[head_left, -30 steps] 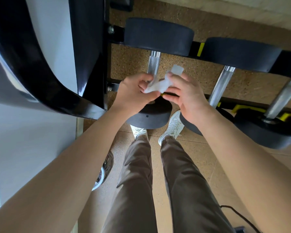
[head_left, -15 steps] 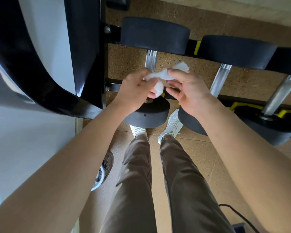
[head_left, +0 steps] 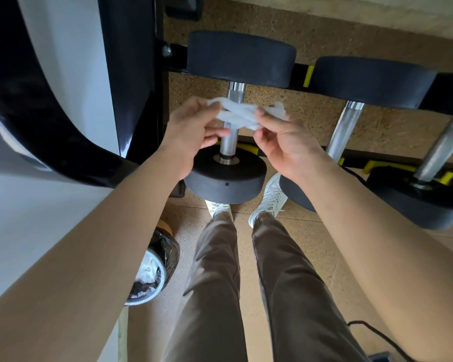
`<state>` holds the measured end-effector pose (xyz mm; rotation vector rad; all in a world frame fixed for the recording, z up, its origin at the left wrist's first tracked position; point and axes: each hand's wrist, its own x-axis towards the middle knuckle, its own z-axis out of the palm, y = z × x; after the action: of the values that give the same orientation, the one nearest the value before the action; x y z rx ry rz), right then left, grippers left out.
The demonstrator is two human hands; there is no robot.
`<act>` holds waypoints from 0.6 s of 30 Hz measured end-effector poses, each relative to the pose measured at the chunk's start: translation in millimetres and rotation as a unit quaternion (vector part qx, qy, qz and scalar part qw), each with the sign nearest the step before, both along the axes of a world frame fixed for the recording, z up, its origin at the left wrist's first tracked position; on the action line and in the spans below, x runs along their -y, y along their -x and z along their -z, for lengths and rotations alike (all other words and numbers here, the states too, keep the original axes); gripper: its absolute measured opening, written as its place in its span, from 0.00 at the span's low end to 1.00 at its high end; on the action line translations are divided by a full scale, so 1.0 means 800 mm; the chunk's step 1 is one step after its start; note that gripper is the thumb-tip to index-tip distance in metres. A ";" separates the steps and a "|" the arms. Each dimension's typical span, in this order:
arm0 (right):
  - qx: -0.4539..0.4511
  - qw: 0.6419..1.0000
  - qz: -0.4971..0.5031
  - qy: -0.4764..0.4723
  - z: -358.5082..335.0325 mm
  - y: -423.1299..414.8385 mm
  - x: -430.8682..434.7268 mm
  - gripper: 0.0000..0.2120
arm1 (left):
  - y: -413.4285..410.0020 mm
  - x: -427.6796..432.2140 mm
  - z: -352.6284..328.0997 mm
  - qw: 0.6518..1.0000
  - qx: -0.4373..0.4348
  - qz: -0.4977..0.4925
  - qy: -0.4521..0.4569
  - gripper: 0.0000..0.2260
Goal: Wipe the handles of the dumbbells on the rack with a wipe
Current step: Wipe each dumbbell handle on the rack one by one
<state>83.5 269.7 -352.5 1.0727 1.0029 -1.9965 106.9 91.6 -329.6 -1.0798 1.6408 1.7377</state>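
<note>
Since half a second ago the hands have drawn apart, stretching the wipe [head_left: 242, 114] into a band. Left hand [head_left: 194, 129] pinches its 9 o'clock end and right hand [head_left: 285, 145] its 3 o'clock end, fingers [head_left: 266, 117] clamped on it. It crosses the steel handle [head_left: 229, 142] of the leftmost dumbbell [head_left: 225, 178] on the rack [head_left: 141, 74]; whether it touches the handle I cannot tell. At 7 o'clock from the hands stands a lined bin [head_left: 152, 275].

One view only: head-worn wide-angle camera, positioned close before the dumbbell rack [head_left: 301, 74], facing steeply downward over it; wearer's legs [head_left: 215, 270] appear below the rack
</note>
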 end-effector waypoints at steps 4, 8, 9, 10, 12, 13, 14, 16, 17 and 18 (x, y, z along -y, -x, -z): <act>-0.002 0.997 0.054 0.061 -0.005 0.021 0.013 0.07 | 0.016 0.012 0.020 0.986 -0.046 -0.160 -0.011 0.04; -0.017 0.997 0.079 -0.015 0.008 0.035 0.034 0.07 | 0.037 0.005 0.038 0.966 -0.026 -0.257 -0.029 0.02; -0.021 0.996 0.075 -0.051 0.016 0.037 0.033 0.08 | 0.040 0.000 0.043 0.965 -0.018 -0.261 -0.027 0.03; -0.024 0.994 0.070 -0.086 0.025 0.040 0.028 0.10 | 0.043 -0.005 0.047 0.969 -0.016 -0.248 -0.012 0.04; -0.019 0.985 0.081 -0.148 0.043 0.044 0.013 0.13 | 0.045 -0.017 0.049 0.982 -0.020 -0.188 0.022 0.05; -0.014 0.981 0.089 -0.173 0.049 0.044 0.007 0.14 | 0.045 -0.021 0.051 0.985 -0.019 -0.166 0.033 0.05; -0.010 0.977 0.090 -0.195 0.052 0.043 0.004 0.14 | 0.045 -0.023 0.053 0.987 -0.017 -0.152 0.043 0.06; -0.005 0.970 0.054 -0.238 0.047 0.038 0.009 0.10 | 0.046 -0.019 0.058 0.987 0.003 -0.149 0.063 0.05; -0.013 0.969 0.020 -0.248 0.042 0.035 0.015 0.07 | 0.046 -0.014 0.062 0.985 0.024 -0.155 0.075 0.03; -0.036 0.969 -0.021 -0.243 0.036 0.032 0.023 0.05 | 0.046 -0.007 0.068 0.982 0.047 -0.164 0.085 0.04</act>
<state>57.7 251.2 -381.6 1.2182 1.5955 -1.8084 70.4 97.5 -383.8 -1.5633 1.6488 1.7327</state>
